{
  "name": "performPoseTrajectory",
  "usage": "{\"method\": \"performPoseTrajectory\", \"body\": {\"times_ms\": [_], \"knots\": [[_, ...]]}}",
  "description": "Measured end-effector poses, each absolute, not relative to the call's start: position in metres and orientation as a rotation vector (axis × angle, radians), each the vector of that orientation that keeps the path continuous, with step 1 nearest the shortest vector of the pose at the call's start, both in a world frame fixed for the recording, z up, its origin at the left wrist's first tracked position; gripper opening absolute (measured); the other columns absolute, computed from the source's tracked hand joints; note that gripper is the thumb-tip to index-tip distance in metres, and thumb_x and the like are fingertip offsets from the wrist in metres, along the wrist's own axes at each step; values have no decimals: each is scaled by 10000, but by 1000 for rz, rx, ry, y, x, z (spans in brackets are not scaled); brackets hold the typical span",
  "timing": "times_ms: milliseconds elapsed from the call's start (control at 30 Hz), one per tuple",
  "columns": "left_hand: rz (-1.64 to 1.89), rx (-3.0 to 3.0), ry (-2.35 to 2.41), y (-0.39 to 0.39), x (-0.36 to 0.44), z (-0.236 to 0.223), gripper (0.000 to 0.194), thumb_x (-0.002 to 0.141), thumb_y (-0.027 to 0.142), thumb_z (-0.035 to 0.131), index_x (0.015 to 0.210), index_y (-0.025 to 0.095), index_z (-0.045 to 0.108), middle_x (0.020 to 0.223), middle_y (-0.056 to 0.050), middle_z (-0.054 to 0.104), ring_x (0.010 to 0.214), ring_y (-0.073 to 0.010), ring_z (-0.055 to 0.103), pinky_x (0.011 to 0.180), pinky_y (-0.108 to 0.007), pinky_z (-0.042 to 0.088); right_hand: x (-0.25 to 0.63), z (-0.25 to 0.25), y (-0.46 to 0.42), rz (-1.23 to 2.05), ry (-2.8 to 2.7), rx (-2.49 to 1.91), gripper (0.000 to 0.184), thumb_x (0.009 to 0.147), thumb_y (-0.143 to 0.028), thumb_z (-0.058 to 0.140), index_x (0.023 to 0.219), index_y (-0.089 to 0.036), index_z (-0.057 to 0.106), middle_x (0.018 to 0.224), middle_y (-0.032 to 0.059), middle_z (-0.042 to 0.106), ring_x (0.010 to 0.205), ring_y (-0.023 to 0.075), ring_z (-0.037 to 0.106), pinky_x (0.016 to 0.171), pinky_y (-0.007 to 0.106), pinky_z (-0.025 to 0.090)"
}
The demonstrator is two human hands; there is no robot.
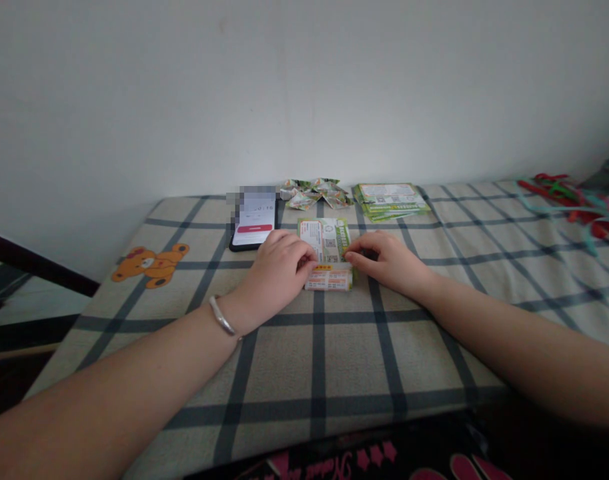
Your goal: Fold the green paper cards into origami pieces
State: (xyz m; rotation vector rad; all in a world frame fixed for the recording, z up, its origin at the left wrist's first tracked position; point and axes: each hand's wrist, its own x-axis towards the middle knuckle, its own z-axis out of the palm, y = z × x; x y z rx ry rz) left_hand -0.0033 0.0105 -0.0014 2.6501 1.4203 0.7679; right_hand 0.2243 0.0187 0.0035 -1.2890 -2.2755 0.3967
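2 hands (329, 263) on folded leaflet (328, 257)

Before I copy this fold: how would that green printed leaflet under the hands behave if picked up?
The leaflet looks thin and flat, so probably light and floppy. Its lower edge seems folded over, suggesting it creases easily. Pinned by the left hand and right hand on the checked cloth, it likely slides little.

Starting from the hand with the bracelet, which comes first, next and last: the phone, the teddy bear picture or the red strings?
Seen from the head camera, starting at the left hand:
1. The phone, just behind the hand, a little to its left.
2. The teddy bear picture, further out on the left side of the cloth.
3. The red strings, far off at the right back corner.
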Motion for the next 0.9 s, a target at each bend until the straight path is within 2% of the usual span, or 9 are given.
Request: {"method": "performPoseTrajectory", "body": {"times_ms": [200, 467, 767, 900], "knots": [[900, 2572, 1357, 11, -4, -1, 66, 844, 149, 617, 785, 173, 603, 823, -27, 633, 921, -216, 531, 890, -387, 426, 223, 9, 11, 468, -2266, -1208, 128, 804, -312, 668, 838, -204, 726, 775, 23, 691, 725, 154, 592, 694, 303, 423], [999, 2467, 1323, 9, -5, 2, 81, 837, 132, 592, 767, 174, 581, 823, -18, 635, 867, -192, 568, 819, -352, 451, 223, 5, 4, 498, -2168, -1122, 236, 770, -365, 718, 921, -185, 692, 761, 20, 652, 703, 144, 580, 655, 283, 452], [993, 2456, 1284, 2, -5, 6, 65, 872, 153, 512, 848, 182, 564, 819, -3, 639, 797, -158, 613, 737, -301, 482, 222, 0, 8, 696, -2020, -1194, 227, 754, -334, 732, 923, -196, 666, 698, -20, 607, 605, 110, 509, 566, 253, 403], [997, 2439, 1251, 1, -5, 5, 57, 884, 195, 513, 881, 188, 569, 804, -2, 653, 765, -151, 631, 706, -288, 496, 221, 2, 6, 702, -1962, -1214, 162, 758, -307, 712, 841, -193, 632, 666, -27, 583, 585, 107, 486, 549, 250, 395]]}}
